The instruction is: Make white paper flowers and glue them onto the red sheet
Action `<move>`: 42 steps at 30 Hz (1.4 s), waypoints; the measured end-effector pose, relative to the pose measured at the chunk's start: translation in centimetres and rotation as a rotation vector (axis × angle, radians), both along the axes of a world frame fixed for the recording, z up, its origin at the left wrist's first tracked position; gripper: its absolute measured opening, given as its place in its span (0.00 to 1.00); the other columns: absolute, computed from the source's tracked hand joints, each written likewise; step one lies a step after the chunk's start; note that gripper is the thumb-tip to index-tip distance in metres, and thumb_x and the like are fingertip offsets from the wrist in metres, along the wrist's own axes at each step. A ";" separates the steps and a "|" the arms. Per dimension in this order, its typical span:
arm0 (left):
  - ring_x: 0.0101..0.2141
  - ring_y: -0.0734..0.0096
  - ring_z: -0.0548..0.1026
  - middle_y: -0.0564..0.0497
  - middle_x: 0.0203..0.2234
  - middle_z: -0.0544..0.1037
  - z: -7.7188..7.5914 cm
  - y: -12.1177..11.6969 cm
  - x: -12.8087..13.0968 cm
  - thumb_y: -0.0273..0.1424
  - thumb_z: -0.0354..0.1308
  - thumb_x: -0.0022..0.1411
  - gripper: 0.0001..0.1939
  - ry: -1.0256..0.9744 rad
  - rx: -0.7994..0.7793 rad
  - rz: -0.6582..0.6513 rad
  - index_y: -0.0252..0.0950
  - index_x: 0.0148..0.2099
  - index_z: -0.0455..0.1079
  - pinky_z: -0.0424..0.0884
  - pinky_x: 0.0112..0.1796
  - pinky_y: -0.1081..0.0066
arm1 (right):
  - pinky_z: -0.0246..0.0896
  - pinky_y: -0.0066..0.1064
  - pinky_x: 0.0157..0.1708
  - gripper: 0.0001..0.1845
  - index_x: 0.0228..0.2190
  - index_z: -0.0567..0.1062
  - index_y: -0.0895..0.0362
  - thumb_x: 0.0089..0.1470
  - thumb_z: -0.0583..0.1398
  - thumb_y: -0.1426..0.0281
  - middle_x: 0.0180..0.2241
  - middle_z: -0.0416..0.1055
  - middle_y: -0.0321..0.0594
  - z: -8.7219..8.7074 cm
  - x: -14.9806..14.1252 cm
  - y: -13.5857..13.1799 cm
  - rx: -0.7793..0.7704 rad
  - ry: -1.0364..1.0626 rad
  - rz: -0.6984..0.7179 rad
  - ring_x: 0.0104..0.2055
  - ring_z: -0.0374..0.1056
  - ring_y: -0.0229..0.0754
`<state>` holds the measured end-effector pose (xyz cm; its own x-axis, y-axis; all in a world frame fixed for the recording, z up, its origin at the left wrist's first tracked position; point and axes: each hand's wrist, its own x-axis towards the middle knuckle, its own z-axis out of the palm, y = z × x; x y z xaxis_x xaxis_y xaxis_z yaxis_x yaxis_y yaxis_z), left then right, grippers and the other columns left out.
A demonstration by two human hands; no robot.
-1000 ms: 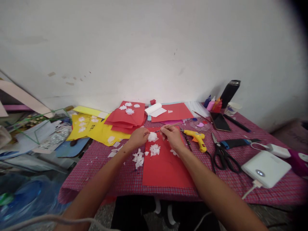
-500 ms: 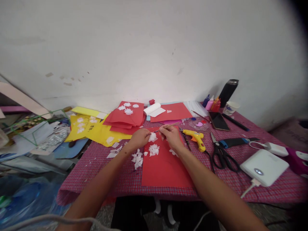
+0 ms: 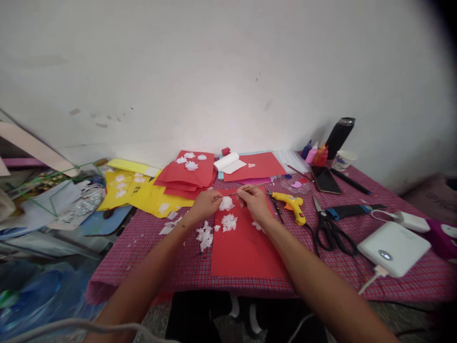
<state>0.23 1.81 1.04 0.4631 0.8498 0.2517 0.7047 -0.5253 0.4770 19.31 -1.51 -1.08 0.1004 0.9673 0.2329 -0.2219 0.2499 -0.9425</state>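
Observation:
My right hand (image 3: pixel 254 202) is closed in a pinch round a thin paintbrush (image 3: pixel 262 185), its light handle sloping up to the right and its tip pointing left. Opposite it, my left hand (image 3: pixel 207 202) pinches at the brush tip; what its fingers hold is too small to make out. Both hands are over the upper part of a red paper sheet (image 3: pixel 246 257). Just below the fingertips lies a white paper flower (image 3: pixel 226 204), with a second ruffled white flower (image 3: pixel 229 222) under it. Another white flower (image 3: pixel 257 226) is partly hidden by my right wrist.
Loose white paper pieces (image 3: pixel 204 237) lie left of the sheet. To the right are a yellow glue gun (image 3: pixel 291 204), black scissors (image 3: pixel 332 233), a utility knife (image 3: pixel 348 212) and a white power bank (image 3: pixel 394 250). Red papers with white flowers (image 3: pixel 193 174) and a white paper roll (image 3: pixel 228 162) sit behind.
Both hands stay nearly in place, with the brush tip held close to the left fingertips. The whole view shifts slightly; nothing else visibly moves.

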 end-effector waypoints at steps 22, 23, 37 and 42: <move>0.30 0.71 0.75 0.49 0.28 0.79 -1.3 -1.4 -1.7 0.37 0.63 0.53 0.13 -1.085 -0.381 0.161 0.32 0.36 0.75 0.70 0.36 0.71 | 0.59 0.26 0.28 0.10 0.30 0.75 0.57 0.46 0.56 0.80 0.26 0.73 0.36 1.0 -2.5 -4.1 0.283 -0.812 0.433 0.27 0.67 0.36; 0.30 0.71 0.75 0.49 0.28 0.79 -1.2 -1.5 -1.7 0.36 0.63 0.53 0.12 -1.087 -0.388 0.157 0.32 0.36 0.76 0.70 0.36 0.71 | 0.60 0.26 0.29 0.11 0.31 0.75 0.57 0.47 0.56 0.80 0.27 0.73 0.36 1.0 -2.6 -4.3 0.298 -0.809 0.448 0.27 0.67 0.36; 0.28 0.71 0.76 0.49 0.25 0.77 -0.8 -2.6 -1.3 0.32 0.65 0.51 0.09 -1.174 -0.607 0.103 0.31 0.32 0.74 0.72 0.34 0.70 | 0.57 0.27 0.25 0.06 0.30 0.76 0.57 0.52 0.58 0.73 0.27 0.73 0.38 1.8 -1.8 -4.2 0.202 -0.646 0.345 0.26 0.65 0.37; 0.27 0.69 0.77 0.47 0.25 0.78 -0.6 -2.8 -1.2 0.35 0.67 0.49 0.13 -1.186 -0.710 0.115 0.30 0.32 0.72 0.73 0.32 0.69 | 0.59 0.28 0.23 0.06 0.33 0.73 0.56 0.52 0.59 0.67 0.26 0.70 0.37 2.4 -1.7 -3.9 0.077 -0.335 0.120 0.24 0.63 0.37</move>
